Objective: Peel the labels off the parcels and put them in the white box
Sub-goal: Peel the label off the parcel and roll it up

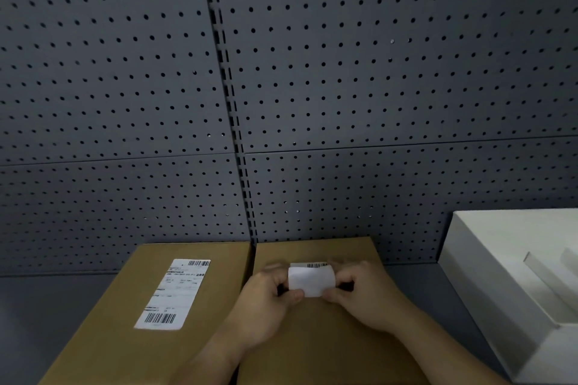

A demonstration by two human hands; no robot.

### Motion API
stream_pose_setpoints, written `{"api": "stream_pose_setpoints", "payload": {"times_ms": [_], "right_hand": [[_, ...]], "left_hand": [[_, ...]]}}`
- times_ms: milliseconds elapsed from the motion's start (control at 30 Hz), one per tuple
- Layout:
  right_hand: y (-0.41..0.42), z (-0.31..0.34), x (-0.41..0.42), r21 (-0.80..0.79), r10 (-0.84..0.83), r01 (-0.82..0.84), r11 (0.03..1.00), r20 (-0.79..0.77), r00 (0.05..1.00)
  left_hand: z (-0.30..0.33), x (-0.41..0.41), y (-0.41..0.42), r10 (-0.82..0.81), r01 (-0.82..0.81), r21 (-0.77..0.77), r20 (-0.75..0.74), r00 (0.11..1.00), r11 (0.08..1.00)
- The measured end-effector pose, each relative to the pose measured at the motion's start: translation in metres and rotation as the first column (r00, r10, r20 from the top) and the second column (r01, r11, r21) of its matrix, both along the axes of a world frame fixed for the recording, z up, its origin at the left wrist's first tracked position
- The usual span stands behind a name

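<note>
I see two brown parcels side by side: the left parcel [125, 306] keeps its label [173, 294]; on the right parcel [316, 337], a curled label [309, 280] seems half-peeled. The white box [488, 275] lies open at right.

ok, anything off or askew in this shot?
Nothing damaged or spilled. The label on the right parcel is curled back on itself, but both hands, left hand and right hand, are peeling it. The left parcel has its label flat. The white box sits right.
</note>
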State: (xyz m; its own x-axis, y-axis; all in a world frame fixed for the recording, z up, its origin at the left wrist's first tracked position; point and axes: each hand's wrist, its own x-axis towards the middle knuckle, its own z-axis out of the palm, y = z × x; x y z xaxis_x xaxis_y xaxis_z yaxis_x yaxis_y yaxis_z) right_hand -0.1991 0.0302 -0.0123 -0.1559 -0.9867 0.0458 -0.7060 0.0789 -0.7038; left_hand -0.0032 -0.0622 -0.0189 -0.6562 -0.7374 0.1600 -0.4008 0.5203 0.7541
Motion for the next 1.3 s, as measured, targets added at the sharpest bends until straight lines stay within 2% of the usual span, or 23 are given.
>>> {"api": "stream_pose_setpoints", "payload": {"times_ms": [133,233,367,533,800,900,1033,1200,1300], "right_hand": [[-0.001,0.002,0.002,0.016,-0.051,0.051,0.999,-0.012,0.999],[-0.002,0.001,0.003,0.005,-0.069,0.069,0.998,-0.021,0.997],[-0.003,-0.002,0.002,-0.007,-0.058,0.058,0.998,0.006,0.998],[0.0,0.001,0.0,0.0,-0.013,0.013,1.0,0.077,0.997],[-0.012,0.011,0.002,0.012,-0.006,0.007,1.0,-0.089,0.996],[-0.015,0.013,0.003,-0.004,-0.02,0.019,1.0,-0.127,0.992],[-0.01,0.005,0.003,-0.044,-0.067,0.064,0.997,-0.054,0.996],[-0.012,0.002,0.002,-0.071,-0.083,0.079,0.994,-0.045,0.996],[-0.01,0.001,0.0,-0.051,-0.069,0.067,0.996,-0.032,0.997]], "left_hand": [[0.005,0.003,0.004,0.015,-0.015,-0.036,0.018,1.0,0.999],[0.007,0.005,0.006,-0.001,0.002,0.032,-0.018,1.0,0.999],[0.004,0.002,0.004,0.055,-0.054,0.032,-0.024,0.998,0.998],[0.0,0.0,-0.001,0.03,-0.028,0.06,-0.034,0.999,0.998],[0.0,0.001,-0.002,0.03,-0.027,0.064,-0.044,0.999,0.998],[0.0,0.002,-0.001,0.041,-0.04,0.054,-0.019,0.999,0.998],[0.003,0.004,-0.001,0.068,-0.069,0.027,0.024,0.997,0.997],[0.01,0.001,-0.014,0.044,-0.055,0.061,0.16,0.986,0.997],[0.011,-0.006,-0.018,0.023,-0.028,0.036,0.141,0.99,0.999]]}}
